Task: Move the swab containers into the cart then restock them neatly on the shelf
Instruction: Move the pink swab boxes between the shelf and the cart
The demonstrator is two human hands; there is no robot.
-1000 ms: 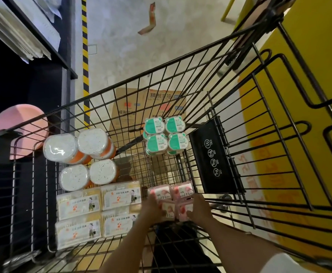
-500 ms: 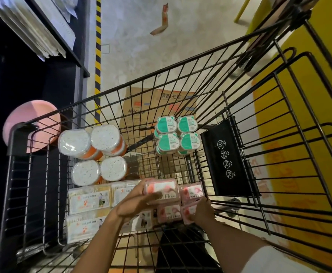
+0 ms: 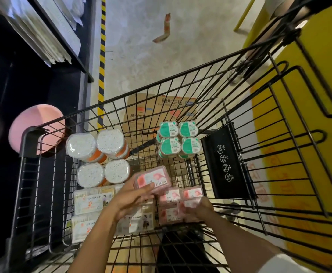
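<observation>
I look down into a black wire cart (image 3: 180, 89). My left hand (image 3: 131, 198) holds a pink floss box (image 3: 153, 177) raised above the cart's contents. My right hand (image 3: 199, 208) grips another pink box (image 3: 190, 203) in the stack of pink boxes (image 3: 170, 212) at the near end. Round white swab containers (image 3: 102, 156) with orange bases lie at the left. Flat yellowish boxes (image 3: 90, 203) sit below them, partly hidden by my left arm. Green bear-shaped containers (image 3: 178, 139) stand at the far end.
A dark shelf unit (image 3: 49, 36) stands to the left, with a pink round disc (image 3: 35, 127) beside the cart. A cardboard box (image 3: 161, 109) lies on the floor beyond the cart. A yellow wall (image 3: 308, 115) runs along the right. A black flap (image 3: 228, 164) hangs inside the cart.
My left hand has lifted one pink box off the stack and raised it up and to the left. My right hand stays on the stack.
</observation>
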